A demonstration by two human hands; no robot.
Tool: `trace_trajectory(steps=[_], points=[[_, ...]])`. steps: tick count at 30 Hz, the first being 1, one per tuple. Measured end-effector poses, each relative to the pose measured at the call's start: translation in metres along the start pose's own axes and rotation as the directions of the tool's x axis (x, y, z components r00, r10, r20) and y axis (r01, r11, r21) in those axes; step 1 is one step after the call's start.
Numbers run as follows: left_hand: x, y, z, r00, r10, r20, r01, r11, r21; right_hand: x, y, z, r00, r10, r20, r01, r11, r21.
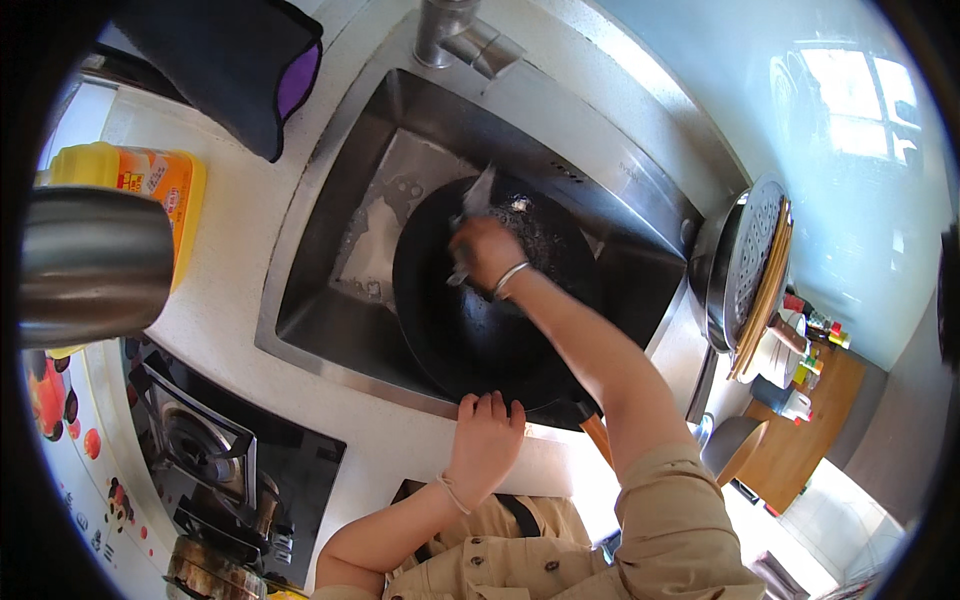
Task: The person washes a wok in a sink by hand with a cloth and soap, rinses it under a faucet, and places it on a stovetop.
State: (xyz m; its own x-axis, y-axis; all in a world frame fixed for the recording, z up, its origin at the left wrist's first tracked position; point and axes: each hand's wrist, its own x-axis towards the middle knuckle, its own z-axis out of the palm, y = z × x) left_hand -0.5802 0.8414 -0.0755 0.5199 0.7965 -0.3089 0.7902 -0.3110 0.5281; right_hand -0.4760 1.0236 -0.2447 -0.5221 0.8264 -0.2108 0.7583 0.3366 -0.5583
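A large black wok (430, 320) sits tilted in the stainless steel sink (300, 340), with a wet sheen and some bubbles inside. My right hand (487, 252) is closed on a pale, cloth-like thing (480, 192) against the inner side of the wok; motion blurs it. At the near edge, the fingers of my left hand (488, 425) curl over the wok's rim. Part of a wooden handle (597, 437) shows beside my right forearm. Suds (380, 235) lie on the sink floor left of the wok.
A metal faucet (465, 38) stands behind the sink. On the left are a yellow container (185, 190), a metal pot (95, 265) and a gas stove (200, 440). A dark cloth (220, 70) hangs over the back-left counter. Pans and a perforated lid (752, 250) lean at the right wall.
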Motion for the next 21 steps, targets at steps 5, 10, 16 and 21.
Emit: trace_trajectory(steps=[5, 10, 16, 21], points=[[0.001, -0.001, 0.001, 0.998, 0.022, -0.06, -0.019, 0.999, 0.048, -0.067, 0.057, -0.039, 0.895, 0.264, 0.36, -0.072, 0.882, -0.466], [0.002, -0.003, 0.002, 0.997, 0.033, -0.067, -0.029, 0.998, 0.055, -0.142, 0.009, -0.048, 0.762, 0.164, 0.627, -0.075, 0.983, -0.166], [0.004, -0.002, -0.003, 0.998, 0.032, 0.049, -0.034, 0.999, 0.033, -0.135, -0.07, -0.047, 0.841, -0.034, 0.54, -0.204, 0.904, 0.375], [0.001, -0.003, -0.001, 0.996, 0.061, -0.06, -0.057, 0.997, 0.055, -0.163, 0.02, -0.033, 0.866, 0.04, 0.499, 0.018, 0.994, -0.111]])
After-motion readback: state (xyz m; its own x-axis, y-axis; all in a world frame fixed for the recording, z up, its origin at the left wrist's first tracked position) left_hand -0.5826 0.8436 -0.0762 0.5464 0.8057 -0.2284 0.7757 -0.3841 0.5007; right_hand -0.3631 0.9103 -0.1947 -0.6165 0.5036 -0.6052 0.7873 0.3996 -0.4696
